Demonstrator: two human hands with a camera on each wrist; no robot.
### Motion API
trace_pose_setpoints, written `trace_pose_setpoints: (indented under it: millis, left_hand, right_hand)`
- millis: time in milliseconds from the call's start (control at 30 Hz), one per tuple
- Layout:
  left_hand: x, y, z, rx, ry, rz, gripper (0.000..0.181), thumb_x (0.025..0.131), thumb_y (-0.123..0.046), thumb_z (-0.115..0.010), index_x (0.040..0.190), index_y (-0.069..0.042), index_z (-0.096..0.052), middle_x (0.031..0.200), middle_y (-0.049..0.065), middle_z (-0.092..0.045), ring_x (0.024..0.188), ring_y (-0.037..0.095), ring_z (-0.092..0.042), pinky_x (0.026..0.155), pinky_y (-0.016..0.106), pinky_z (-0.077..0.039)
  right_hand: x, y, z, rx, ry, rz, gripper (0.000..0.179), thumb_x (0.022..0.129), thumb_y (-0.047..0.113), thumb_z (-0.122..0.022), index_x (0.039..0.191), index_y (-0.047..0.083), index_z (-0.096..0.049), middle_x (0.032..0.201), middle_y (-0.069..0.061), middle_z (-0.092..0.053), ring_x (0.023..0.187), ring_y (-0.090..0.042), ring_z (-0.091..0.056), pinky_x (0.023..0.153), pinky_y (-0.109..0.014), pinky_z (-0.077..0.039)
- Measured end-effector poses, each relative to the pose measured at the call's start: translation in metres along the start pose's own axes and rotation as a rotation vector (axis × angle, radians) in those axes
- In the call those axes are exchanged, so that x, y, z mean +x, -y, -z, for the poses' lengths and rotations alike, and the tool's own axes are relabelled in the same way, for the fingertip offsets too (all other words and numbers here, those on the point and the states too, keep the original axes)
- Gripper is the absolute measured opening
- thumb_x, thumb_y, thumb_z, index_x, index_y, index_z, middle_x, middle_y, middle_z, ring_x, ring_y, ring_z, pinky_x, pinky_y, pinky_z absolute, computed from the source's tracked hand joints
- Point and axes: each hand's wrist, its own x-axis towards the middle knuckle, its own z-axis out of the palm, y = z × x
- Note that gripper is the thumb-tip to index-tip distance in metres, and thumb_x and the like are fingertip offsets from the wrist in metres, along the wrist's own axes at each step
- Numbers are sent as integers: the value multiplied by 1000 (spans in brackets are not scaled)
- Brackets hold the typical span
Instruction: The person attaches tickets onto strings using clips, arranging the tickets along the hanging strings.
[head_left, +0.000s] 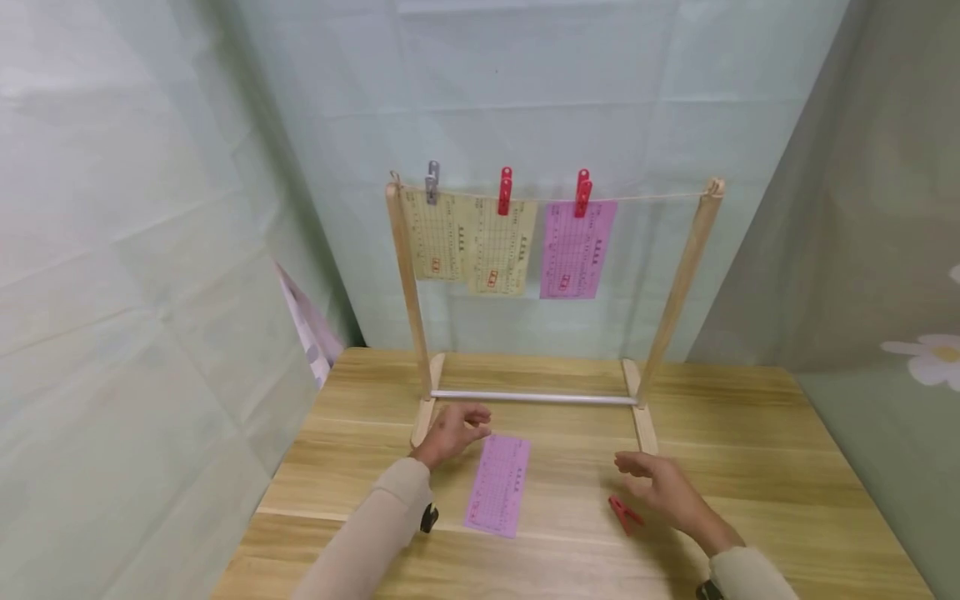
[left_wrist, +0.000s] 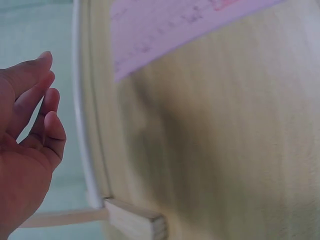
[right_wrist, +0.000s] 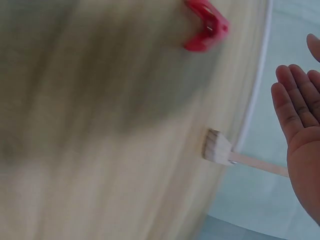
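Note:
A pink printed slip [head_left: 498,486] lies flat on the table, and my left hand [head_left: 452,432] hovers just beside its far left corner. In the left wrist view that hand [left_wrist: 30,125] has loosely bent fingers with nothing between them. Over on the right, a red clothespin [head_left: 625,515] rests on the wood, also visible in the right wrist view as a red clip [right_wrist: 207,25]. My right hand [head_left: 663,492] is held above and beside it, fingers extended and holding nothing; the right wrist view shows the palm [right_wrist: 305,145] bare.
Behind the hands stands a wooden frame [head_left: 678,292] with a string [head_left: 652,197] across its top. Two yellow slips [head_left: 501,250] and a pink slip [head_left: 576,254] hang there, under a grey clothespin [head_left: 432,183] and two red ones [head_left: 582,193]. A metal rod [head_left: 532,397] joins the feet.

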Motion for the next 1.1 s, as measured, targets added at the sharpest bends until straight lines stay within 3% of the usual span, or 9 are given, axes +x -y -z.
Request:
trace_pose_setpoints:
  millis: [167, 333, 600, 900, 1100]
  left_hand:
    - [2, 11, -7, 13, -16, 21, 27, 86, 0, -75, 112, 7, -68, 105, 15, -72, 100, 32, -66, 88, 43, -54]
    - [4, 20, -11, 15, -35, 57, 27, 86, 0, -75, 112, 6, -69, 107, 16, -72, 102, 33, -67, 90, 44, -54]
    - [6, 31, -20, -2, -54, 126, 26, 82, 1, -78, 107, 3, -70, 102, 15, -73, 96, 29, -70, 86, 41, -56]
    - [4, 36, -29, -41, -104, 166, 26, 82, 2, -78, 107, 3, -70, 103, 17, -73, 99, 31, -69, 88, 43, -55]
    - [4, 35, -33, -50, -108, 179, 27, 82, 3, -78, 108, 4, -71, 106, 18, -73, 102, 32, -70, 89, 43, -54]
  right_hand:
    - [-8, -6, -9, 6, -21, 0, 40, 86, 10, -78, 119, -8, -65, 107, -16, -72, 95, -34, -68, 82, -44, -56]
    - [-12, -11, -16, 27, -21, 9, 41, 82, 5, -80, 116, -11, -65, 104, -20, -72, 89, -33, -69, 79, -40, -58]
    - [-23, -22, -25, -17, 0, -83, 48, 78, 11, -84, 118, -9, -65, 107, -19, -71, 93, -31, -69, 82, -38, -57]
    - [-32, -26, -28, -47, -15, -88, 54, 72, 20, -90, 116, -3, -69, 106, -10, -71, 94, -20, -66, 85, -37, -54]
    - [-34, -30, -29, -61, -4, -78, 48, 74, 15, -88, 115, 0, -69, 107, -6, -70, 94, -19, -65, 85, -37, -54]
